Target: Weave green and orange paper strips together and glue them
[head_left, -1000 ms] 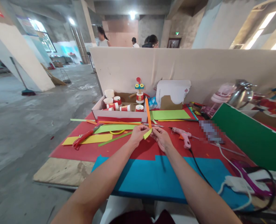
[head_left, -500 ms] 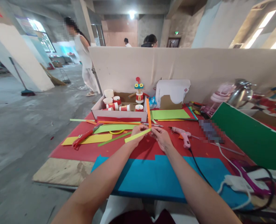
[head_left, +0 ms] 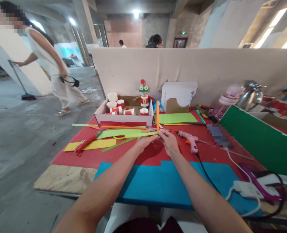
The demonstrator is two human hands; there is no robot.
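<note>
My left hand (head_left: pixel 145 139) and my right hand (head_left: pixel 169 141) meet above the red table covering, fingers pinched at the joint of two paper strips. The orange paper strip (head_left: pixel 157 115) stands upright from that joint. The yellow-green paper strip (head_left: pixel 144 134) runs out level to the left across my left hand. How the strips are joined is hidden by my fingertips. Just right of my right hand lies a pink glue gun (head_left: pixel 189 139). Left of my left hand are loose green paper (head_left: pixel 121 132), yellow paper (head_left: pixel 100 145) and red-handled scissors (head_left: pixel 89 142).
A shallow box (head_left: pixel 124 119) holds several paper cups and a paper-cup figure (head_left: pixel 144 97). Light green sheets (head_left: pixel 176 118) lie behind my hands. To the right are a phone (head_left: pixel 218 136), a green board (head_left: pixel 260 139), cables and a power strip (head_left: pixel 250 190). A person (head_left: pixel 48 58) walks at left.
The yellow-green strip has swung from slanting toward me to nearly level, and the orange strip has turned more upright. The person has moved left and now grips the broom handle.
</note>
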